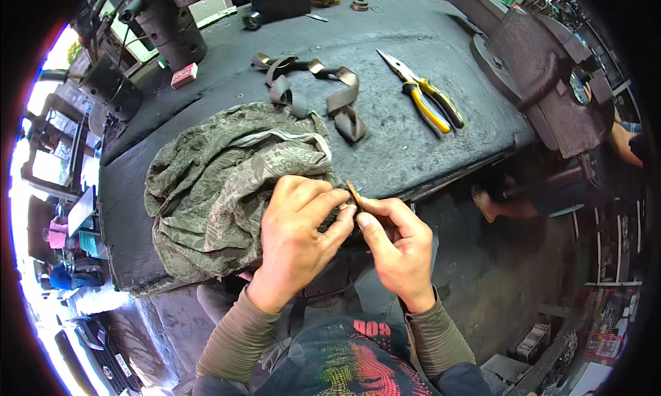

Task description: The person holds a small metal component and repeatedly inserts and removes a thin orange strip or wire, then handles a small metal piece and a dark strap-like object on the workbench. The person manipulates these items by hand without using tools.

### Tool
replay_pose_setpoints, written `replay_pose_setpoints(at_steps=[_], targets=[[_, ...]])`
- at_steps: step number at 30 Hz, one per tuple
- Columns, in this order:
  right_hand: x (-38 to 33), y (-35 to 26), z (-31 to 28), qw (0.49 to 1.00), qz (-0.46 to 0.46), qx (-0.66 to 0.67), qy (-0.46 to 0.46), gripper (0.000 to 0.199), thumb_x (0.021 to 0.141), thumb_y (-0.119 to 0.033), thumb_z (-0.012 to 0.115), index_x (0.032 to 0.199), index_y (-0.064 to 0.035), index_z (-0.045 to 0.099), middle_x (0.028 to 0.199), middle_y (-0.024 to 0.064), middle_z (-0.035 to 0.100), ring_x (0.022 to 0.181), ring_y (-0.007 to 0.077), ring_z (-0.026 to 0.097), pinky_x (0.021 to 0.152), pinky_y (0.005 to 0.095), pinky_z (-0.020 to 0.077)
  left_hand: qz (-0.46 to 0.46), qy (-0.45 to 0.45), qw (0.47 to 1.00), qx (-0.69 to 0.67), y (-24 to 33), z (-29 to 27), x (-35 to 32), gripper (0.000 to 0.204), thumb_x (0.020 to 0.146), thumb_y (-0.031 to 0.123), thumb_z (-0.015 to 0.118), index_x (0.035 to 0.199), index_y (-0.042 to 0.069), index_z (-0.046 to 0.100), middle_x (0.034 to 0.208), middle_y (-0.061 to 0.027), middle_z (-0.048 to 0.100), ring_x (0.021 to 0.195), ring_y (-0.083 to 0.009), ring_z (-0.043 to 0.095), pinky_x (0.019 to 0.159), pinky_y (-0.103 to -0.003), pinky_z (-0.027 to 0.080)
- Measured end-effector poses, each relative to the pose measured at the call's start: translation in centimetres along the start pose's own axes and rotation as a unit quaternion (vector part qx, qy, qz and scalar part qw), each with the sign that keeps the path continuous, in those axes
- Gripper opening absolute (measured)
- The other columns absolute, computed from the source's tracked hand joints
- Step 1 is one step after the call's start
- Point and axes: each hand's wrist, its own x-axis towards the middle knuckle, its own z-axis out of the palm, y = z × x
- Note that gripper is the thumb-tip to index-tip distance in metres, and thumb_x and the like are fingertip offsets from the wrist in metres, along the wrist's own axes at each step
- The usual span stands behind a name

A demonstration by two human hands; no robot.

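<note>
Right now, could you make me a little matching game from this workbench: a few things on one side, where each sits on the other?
Things:
1. pliers
2. patterned cloth
3. strap
4. vise

Places:
A. bunched under the left hand
B. mounted at the bench's right end
C. coiled mid-bench
D. lying right of the strap

Pairs: 1-D, 2-A, 3-C, 4-B

Bearing everything here: a dark grey, rough-surfaced workbench (413, 138) with a worn front edge. Lying along that front edge, a crumpled olive-green patterned cloth (220, 182); sitting just behind the cloth, a tangled grey-brown webbing strap (323, 86); resting well to the right, open-jawed pliers with yellow and black handles (425, 93). Standing on the right end, a heavy rusty-brown metal vise (544, 79); sitting toward the far left, a small red box (184, 75).
</note>
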Motion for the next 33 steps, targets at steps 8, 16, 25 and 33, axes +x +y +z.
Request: replay_pose_setpoints(at_steps=[8,16,25,33], targets=[[0.8,0.9,-0.1,1.0,-0.02,-0.022,-0.002,0.02,0.107,-0.003,0.074,0.125,0.0034,0.077,0.092,-0.0011,0.074,0.075,-0.0014,0.055,0.062,0.0209,0.0455,-0.001,-0.002,1.0,0.005,-0.3,0.2,0.2,0.023,0.082,0.008,0.09,0.103,0.005,0.082,0.1,-0.0075,0.074,0.098,-0.0294,0.067,0.085,-0.041,0.058],[0.3,0.7,-1.0,1.0,0.001,-0.022,-0.012,0.02,0.106,-0.001,0.075,0.126,0.0024,0.078,0.093,-0.0049,0.069,0.076,-0.0001,0.056,0.065,0.02,0.0459,0.0,-0.002,1.0,0.005,-0.2,0.2,0.3,0.022,0.082,0.007,0.09,0.103,0.006,0.082,0.102,-0.0073,0.075,0.099,-0.0288,0.067,0.085,-0.041,0.058],[0.7,0.1,-1.3,1.0,-0.01,0.014,0.0,0.021,0.108,-0.003,0.072,0.128,0.0024,0.077,0.094,-0.0059,0.07,0.075,-0.0017,0.055,0.063,0.0185,0.0459,0.0,-0.003,1.0,0.004,0.0,0.2,0.4,0.021,0.082,0.007,0.09,0.102,0.007,0.083,0.1,-0.0071,0.075,0.099,-0.0284,0.067,0.086,-0.041,0.057],[-0.3,0.8,0.1,0.999,-0.048,-0.009,0.011,0.019,0.108,-0.001,0.073,0.126,0.0038,0.076,0.084,-0.0071,0.066,0.067,-0.0027,0.046,0.055,0.0204,0.037,-0.003,-0.011,1.0,0.006,0.1,0.2,0.4,0.022,0.085,0.009,0.089,0.105,0.008,0.082,0.102,-0.0065,0.074,0.099,-0.0288,0.066,0.087,-0.042,0.055]])
